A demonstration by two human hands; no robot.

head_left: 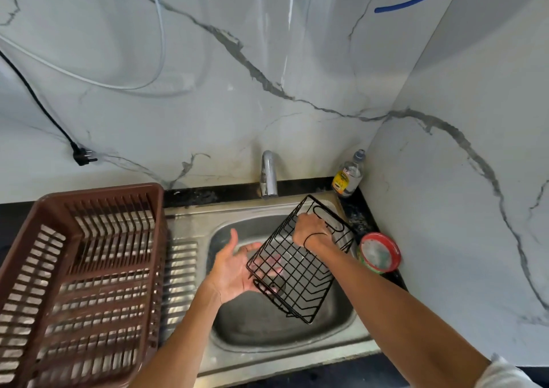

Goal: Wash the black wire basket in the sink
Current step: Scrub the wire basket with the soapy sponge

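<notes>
Bright, even light w/ soft shadows. Glare streaks on the far marble wall and steel sink rim. Motion blur on the brown rack at left; wide-angle bending twd the edges. Center fairly sharp.

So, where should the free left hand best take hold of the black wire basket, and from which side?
Probably the near rim wire at the lower left end of the black wire basket, approached from the left and below. The basket hangs tilted over the sink, the right hand grips its far rim, and the left hand is open beside that end.
</notes>
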